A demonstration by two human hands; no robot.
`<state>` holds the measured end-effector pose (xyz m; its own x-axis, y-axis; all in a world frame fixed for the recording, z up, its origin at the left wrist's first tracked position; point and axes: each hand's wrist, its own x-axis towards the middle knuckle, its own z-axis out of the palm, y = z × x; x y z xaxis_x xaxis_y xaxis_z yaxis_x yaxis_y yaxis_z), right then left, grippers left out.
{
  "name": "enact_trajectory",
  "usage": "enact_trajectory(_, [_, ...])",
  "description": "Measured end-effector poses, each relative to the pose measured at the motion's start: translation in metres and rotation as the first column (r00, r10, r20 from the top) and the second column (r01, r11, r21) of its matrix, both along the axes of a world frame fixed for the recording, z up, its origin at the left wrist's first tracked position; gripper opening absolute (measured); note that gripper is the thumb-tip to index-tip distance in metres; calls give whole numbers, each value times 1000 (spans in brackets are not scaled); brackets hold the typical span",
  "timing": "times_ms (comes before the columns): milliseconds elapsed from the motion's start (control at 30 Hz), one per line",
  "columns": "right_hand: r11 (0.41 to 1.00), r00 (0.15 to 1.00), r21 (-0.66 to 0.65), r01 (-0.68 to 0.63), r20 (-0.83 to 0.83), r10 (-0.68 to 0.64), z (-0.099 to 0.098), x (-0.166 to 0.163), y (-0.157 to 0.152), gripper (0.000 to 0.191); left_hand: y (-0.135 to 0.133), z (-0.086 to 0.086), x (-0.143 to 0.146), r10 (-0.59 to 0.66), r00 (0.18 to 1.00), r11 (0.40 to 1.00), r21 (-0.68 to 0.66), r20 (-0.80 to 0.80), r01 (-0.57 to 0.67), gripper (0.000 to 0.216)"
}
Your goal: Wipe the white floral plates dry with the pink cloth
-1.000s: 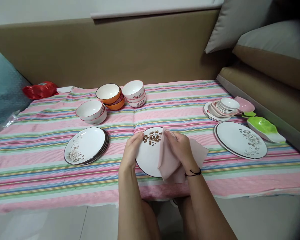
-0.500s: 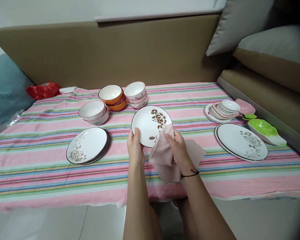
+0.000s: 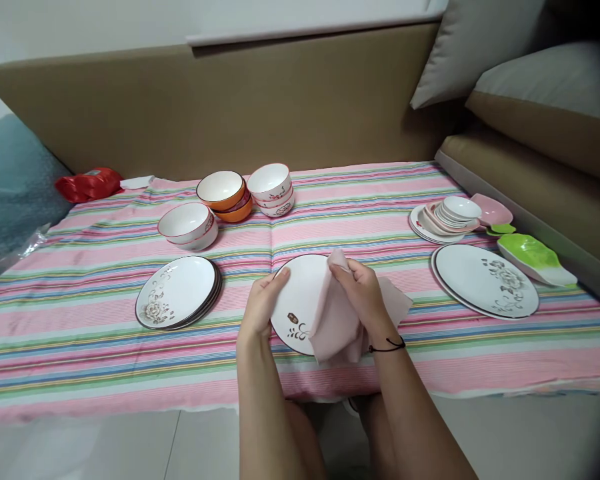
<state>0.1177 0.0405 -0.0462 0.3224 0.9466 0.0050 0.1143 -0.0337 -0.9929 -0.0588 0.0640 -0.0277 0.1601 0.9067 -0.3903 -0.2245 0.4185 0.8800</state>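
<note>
So the person's got a dark-rimmed white plate (image 3: 303, 287) right in front of them, between both hands, near the front edge of a striped cover (image 3: 105, 373). Left hand (image 3: 260, 303) has a narrow pinch on the plate's left rim, thumb on the upper face. Right hand (image 3: 363, 290) is closed around a bunched pink cloth (image 3: 337, 320), which lies over the plate's right side and hangs past the near edge. The fingers under the plate are hidden, so I can't tell if it's lifted or partly resting on the cover.

Handling-wise, it looks like glazed ceramic: stiff, moderately heavy, probably slick, and likely to chip if it knocks something. Rim's the place to take hold, thumb on top and fingers underneath, ideally from opposite sides so it can't tip. The cloth looks thin, soft and floppy, basically no weight. Bunching it near a corner makes sense, but through it the hold on the plate could slide a bit more.

Around it: a plate stack (image 3: 175, 290) off to the left, some orange bowls (image 3: 237, 211) behind, and a pair of larger plates (image 3: 475, 270) well over to the right.
</note>
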Motion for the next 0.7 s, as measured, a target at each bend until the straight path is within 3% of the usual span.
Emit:
enact_trajectory(200, [990, 987, 71, -120, -104, 127, 1, -1, -2, 29, -2, 5, -3, -78, 996, 997, -21, 38, 79, 34])
enact_trajectory(333, [993, 967, 82, -81, -233, 98, -2, -1, 0, 56, -1, 2, -2, 28, 998, 1000, 2, 48, -28, 36])
enact_trajectory(500, [998, 940, 44, 40, -340, -23, -5, -5, 3, 39, 5, -4, 5, 265, 957, 962, 37, 120, -271, 41])
enact_trajectory(567, [994, 937, 92, 50, -350, -15, -5, -8, 4, 33, 8, -6, 7, 341, 927, 936, 34, 153, -350, 44])
enact_trajectory(633, [988, 944, 151, 41, -329, 11, -5, -10, 5, 33, 9, -6, 8, 361, 917, 927, 39, 169, -373, 46])
enact_trajectory(700, [992, 957, 122, 13, -288, 23, -6, -10, 4, 32, 8, -5, 6, 316, 937, 944, 51, 153, -326, 46])
